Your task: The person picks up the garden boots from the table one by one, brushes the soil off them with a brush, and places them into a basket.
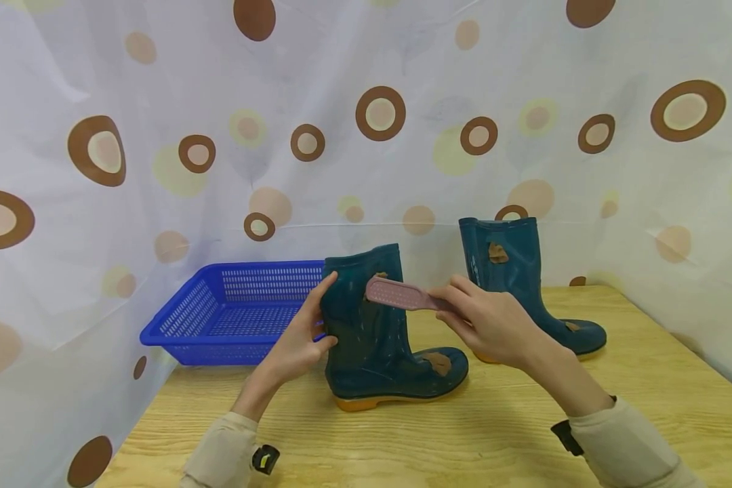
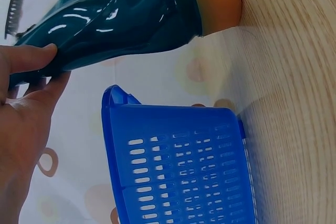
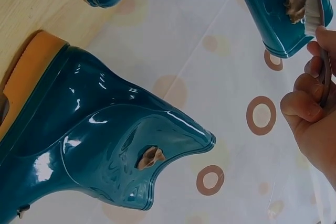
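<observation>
A dark teal rubber boot (image 1: 366, 339) with an orange sole stands upright on the table, brown mud smears on its shaft and toe. My left hand (image 1: 301, 339) grips the back of its shaft near the top, thumb and fingers about it. In my right hand (image 1: 494, 318) is a pink-backed brush (image 1: 399, 294), held by its handle. In the right wrist view the brush's white bristles (image 3: 313, 14) touch the mud patch (image 3: 296, 4) on the shaft. To the right stands a second teal boot (image 1: 506, 264), also muddy on shaft and toe.
A blue perforated plastic basket (image 1: 219, 349) sits at the back left, behind my left hand. The wooden table (image 1: 463, 434) runs under everything. Behind it hangs a white curtain (image 1: 341, 183) with brown and yellow circles.
</observation>
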Motion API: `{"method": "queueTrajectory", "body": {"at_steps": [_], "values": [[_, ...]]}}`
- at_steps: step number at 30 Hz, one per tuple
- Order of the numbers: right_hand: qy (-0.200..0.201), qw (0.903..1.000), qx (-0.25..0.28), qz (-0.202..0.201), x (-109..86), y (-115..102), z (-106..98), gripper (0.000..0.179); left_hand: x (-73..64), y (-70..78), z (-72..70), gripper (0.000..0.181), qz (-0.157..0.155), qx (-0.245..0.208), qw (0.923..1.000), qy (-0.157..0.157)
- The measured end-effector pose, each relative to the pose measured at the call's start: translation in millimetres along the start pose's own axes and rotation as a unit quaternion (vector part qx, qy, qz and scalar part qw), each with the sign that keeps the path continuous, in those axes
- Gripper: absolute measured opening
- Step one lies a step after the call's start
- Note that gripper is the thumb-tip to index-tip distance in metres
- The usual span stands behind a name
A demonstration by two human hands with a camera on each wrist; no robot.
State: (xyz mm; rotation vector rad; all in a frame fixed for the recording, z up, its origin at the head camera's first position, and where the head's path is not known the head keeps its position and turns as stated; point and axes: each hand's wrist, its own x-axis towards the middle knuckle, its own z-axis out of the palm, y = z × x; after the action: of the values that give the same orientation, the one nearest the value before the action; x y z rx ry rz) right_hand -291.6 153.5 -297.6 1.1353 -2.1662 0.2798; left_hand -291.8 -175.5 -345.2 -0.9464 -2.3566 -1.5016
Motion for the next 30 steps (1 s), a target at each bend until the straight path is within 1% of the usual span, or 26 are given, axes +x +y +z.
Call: {"method": "queueTrajectory", "body": {"at_steps": [12,19,30], "values": [[0.004,1.0000,-0.001,0.002,-6.5,2.2,-3.6,0.027,0.8,-0.1,-1.5,0.109,-0.006,0.000,1.0000,-0.004],[0.014,0.9999,-0.004,-0.006,-10.3,5.3,-5.2,0.029,0.6,-2.1,-1.7,0.110,-0.008,0.004,1.0000,-0.002],[0.018,0.9998,0.007,0.000,-5.6,4.8,-6.4,0.030,-0.4,-1.8,-1.1,0.110,-0.003,0.008,1.0000,0.000]]}}
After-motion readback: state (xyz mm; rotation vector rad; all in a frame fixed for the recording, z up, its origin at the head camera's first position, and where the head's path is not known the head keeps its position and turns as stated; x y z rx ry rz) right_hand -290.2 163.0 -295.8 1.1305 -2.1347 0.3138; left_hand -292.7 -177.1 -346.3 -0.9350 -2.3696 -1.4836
